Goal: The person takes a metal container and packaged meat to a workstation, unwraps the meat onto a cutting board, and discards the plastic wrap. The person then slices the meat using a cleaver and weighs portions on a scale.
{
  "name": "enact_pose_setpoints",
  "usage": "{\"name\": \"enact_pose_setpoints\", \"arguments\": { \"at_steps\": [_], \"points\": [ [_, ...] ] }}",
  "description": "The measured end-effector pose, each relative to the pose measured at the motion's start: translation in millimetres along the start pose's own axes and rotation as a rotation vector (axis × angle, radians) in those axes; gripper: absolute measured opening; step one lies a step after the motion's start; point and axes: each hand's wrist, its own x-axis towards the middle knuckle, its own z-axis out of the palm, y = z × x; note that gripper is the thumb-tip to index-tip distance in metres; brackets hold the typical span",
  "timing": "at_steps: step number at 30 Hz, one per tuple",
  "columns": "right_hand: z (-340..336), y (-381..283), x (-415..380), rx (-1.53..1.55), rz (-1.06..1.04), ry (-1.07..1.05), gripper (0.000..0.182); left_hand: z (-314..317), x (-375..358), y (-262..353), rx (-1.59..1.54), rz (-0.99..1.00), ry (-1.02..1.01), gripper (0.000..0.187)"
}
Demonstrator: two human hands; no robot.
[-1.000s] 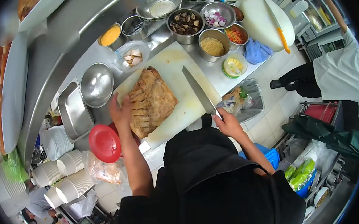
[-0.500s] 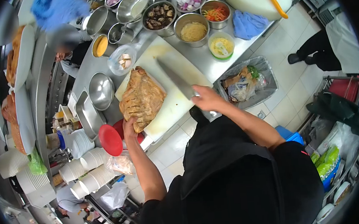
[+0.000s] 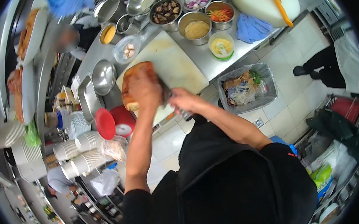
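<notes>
A large piece of roasted meat (image 3: pixel 137 68) lies on the white cutting board (image 3: pixel 175 57), its glossy brown side facing up. My left hand (image 3: pixel 144 89) is over the meat and seems to touch it; motion smears the fingers. Close by on the right, my right hand (image 3: pixel 185 100) is closed around the handle of a knife (image 3: pixel 166 95). The blade is blurred and partly hidden beside my left hand, at the meat's right edge.
Metal bowls of mushrooms (image 3: pixel 165 12), noodles (image 3: pixel 196 29) and sliced peppers (image 3: pixel 220 15) stand behind the board. A lined waste bin (image 3: pixel 250 104) is on the floor to the right. Beside the board are a red kitchen scale (image 3: pixel 123 122) and a steel bowl (image 3: pixel 104 77). Other people stand nearby.
The meat has been turned over, from its pale scored side to its browned side. My left hand moved from its lower edge onto its top. The knife came left, closer to the meat.
</notes>
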Motion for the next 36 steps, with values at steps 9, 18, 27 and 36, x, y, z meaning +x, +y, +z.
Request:
{"name": "enact_pose_setpoints", "arguments": {
  "at_steps": [9,18,27,36],
  "points": [
    [-58.6,-59.8,-89.4,-0.197,-0.08,0.153,0.011,92.9,61.6,-199.7,-0.714,-0.401,0.008,0.052],
    [-42.0,18.4,-33.3,-0.85,-0.138,0.496,0.023,130.3,5.0,-185.2,-1.393,-0.513,-0.256,0.062],
    [13.1,-59.9,-25.6,-1.077,0.05,0.603,0.021,138.2,-65.0,-77.0,-1.638,-0.811,0.147,0.075],
    [114.1,-101.6,4.7,-1.289,-0.047,0.297,0.021,133.8,-56.5,-117.8,-1.837,-0.555,-0.162,0.065]
  ]
}}
